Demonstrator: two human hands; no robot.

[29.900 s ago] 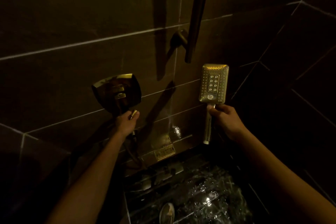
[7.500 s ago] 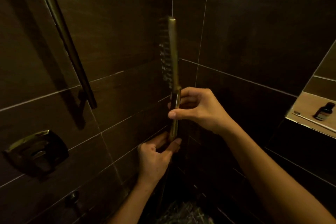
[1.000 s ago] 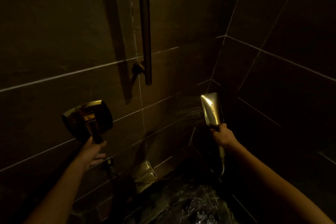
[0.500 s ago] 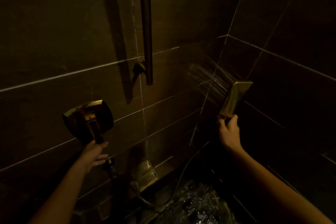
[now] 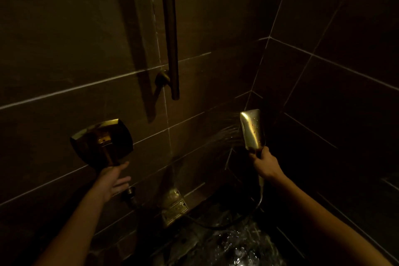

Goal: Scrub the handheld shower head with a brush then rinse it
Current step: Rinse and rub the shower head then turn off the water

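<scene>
The brass handheld shower head [image 5: 252, 129] is upright at right, its wet back facing me. Water sprays from its far face leftward onto the tiled wall. My right hand [image 5: 265, 164] is shut on its handle, and the dark hose [image 5: 248, 216] loops down from below that hand. My left hand [image 5: 114, 177] rests with fingers spread just under the lever of the square brass valve control [image 5: 101, 142] on the left wall. No brush is in view.
A dark vertical slide bar [image 5: 170, 28] with a wall bracket runs down the wall at centre. A hose outlet [image 5: 130, 193] sits below the valve. A brass plate [image 5: 174, 209] lies at the wall's foot. The marbled floor [image 5: 226, 246] is wet.
My right hand has swung the shower head from tilted with its edge toward me to upright with its back to me; the spray now points lower and leftward. My left hand stays by the valve lever.
</scene>
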